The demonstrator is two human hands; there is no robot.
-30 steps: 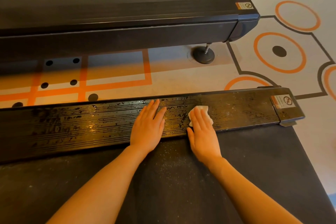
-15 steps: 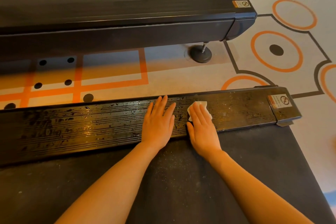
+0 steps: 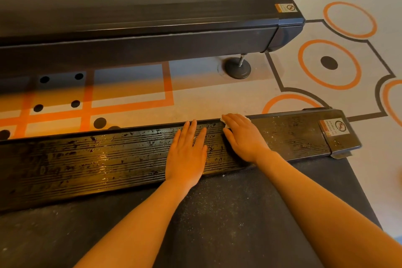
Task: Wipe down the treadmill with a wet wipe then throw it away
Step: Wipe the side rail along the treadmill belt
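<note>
The wiping step is in hand, on the ribbed side rail (image 3: 108, 159) of the near treadmill. The right hand (image 3: 244, 137) lies flat with its fingers straight, pressing the wet wipe (image 3: 225, 123) against the rail at its far edge; only a white corner of the wipe shows past the fingertips, the rest hidden beneath the palm. The left hand (image 3: 187, 156) rests just beside it, fingers straight and slightly spread, bracing on the rail and holding nothing. To the left of the hands the ribs glisten with streaks of moisture, while the stretch between the right hand and the warning sticker (image 3: 335, 127) at the end cap looks dull and speckled with pale dust, so I judge that this part is not yet wiped. The next move probably calls for sliding the wipe rightward along the ribs toward the end cap, with pressure kept even so the wipe does not bunch or slip off the far edge onto the patterned floor (image 3: 217, 100). The running belt (image 3: 217, 224) in the foreground also carries pale specks. No bin is in view.
</note>
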